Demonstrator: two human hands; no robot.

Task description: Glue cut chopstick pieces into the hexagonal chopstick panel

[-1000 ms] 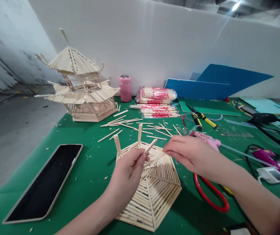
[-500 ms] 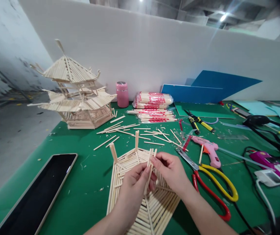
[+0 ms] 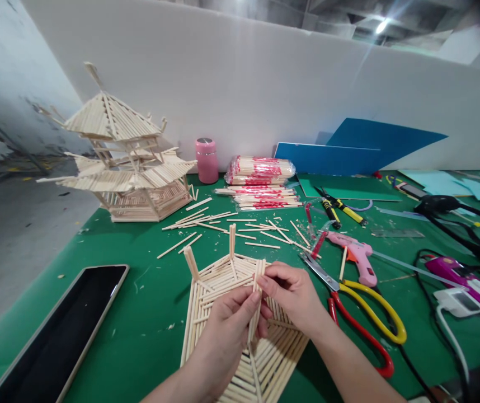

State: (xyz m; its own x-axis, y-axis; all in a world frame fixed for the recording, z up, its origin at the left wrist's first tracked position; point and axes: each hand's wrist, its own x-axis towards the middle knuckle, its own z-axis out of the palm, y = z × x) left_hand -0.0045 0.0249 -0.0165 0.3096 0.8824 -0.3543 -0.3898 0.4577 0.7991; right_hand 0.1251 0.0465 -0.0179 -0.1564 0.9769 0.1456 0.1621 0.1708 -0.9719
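Note:
Between my two hands is a small bundle of thin wooden sticks (image 3: 259, 274), lined up side by side and tilted slightly. My left hand (image 3: 234, 319) pinches the bundle lower down with thumb and fingers. Higher up, my right hand (image 3: 292, 294) grips it between thumb and forefinger. Beneath them lies a flat, many-sided base of wooden sticks (image 3: 244, 380), laid in a web-like pattern. Two short posts of bundled sticks stand on its far corners, one post (image 3: 191, 263) at the left and another post (image 3: 232, 242) at the back. My hands hide part of the base.
A stick pagoda model (image 3: 133, 179) stands at back left, near a phone (image 3: 59, 330). Loose sticks (image 3: 223, 224), packed sticks (image 3: 260, 173) and a pink canister (image 3: 207, 161) lie beyond. At right are scissors (image 3: 360, 308), a pink glue gun (image 3: 355, 252), pliers (image 3: 336, 210) and cables.
The sticks in my hands were slightly fanned at the top and now lie closer together. My hands have barely moved, and the whole view has shifted a little.

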